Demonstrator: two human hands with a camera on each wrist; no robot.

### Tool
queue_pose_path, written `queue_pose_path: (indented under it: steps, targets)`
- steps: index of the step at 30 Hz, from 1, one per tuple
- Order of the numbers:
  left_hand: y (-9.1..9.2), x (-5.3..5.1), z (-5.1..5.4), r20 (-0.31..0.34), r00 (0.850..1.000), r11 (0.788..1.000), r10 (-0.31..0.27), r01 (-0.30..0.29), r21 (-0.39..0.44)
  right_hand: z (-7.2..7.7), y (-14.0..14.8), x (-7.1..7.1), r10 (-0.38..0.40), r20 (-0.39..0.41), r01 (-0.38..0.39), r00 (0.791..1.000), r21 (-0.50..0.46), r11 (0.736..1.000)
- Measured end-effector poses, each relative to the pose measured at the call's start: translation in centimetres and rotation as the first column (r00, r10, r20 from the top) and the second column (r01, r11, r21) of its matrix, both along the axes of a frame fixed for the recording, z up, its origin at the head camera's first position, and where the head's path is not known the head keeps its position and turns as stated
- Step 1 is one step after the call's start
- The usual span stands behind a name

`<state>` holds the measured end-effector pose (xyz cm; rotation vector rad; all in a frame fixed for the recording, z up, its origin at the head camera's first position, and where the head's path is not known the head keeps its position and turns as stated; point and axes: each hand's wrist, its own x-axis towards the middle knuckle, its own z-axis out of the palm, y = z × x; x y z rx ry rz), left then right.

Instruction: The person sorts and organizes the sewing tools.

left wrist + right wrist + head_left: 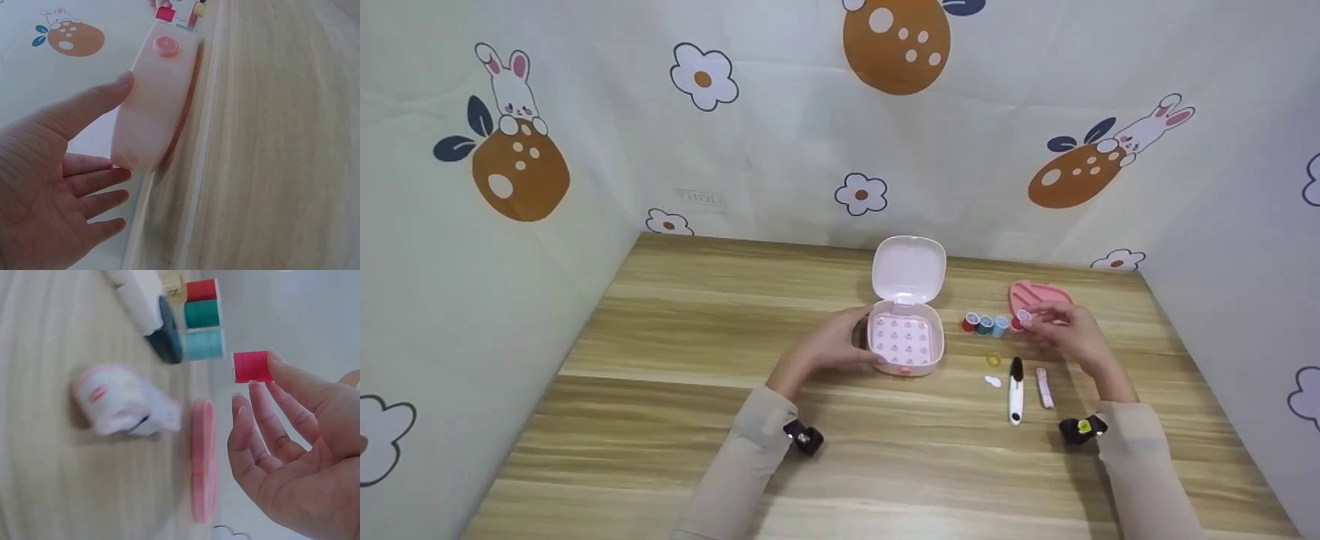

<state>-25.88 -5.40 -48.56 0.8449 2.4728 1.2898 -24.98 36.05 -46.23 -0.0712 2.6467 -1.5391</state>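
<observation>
Pinching a red spool (251,367) between thumb and fingers, the right hand (1072,335) is at three o'clock from the open pink box (924,367), just past three more spools (985,325). The left hand (834,341), thumb and fingers spread wide, touches the box's nine o'clock side on the bench (697,315).
</observation>
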Motion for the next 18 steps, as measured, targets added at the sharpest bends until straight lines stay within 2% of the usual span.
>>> queue_pose_path:
  steps: [8, 18]
  targets:
    - [0.0, 0.0, 0.1, 0.009, 1.0, 1.0, -0.01, 0.009, 0.015, 0.9, -0.8, -0.1, 0.009, -0.014, -0.009, 1.0, -0.009, 1.0]
    - [0.0, 0.0, 0.0, 0.0, 1.0, 1.0, 0.007, -0.007, -0.001, 1.1, -1.9, -0.5, 0.041, -0.059, -0.046, 0.997, -0.078, 0.996]
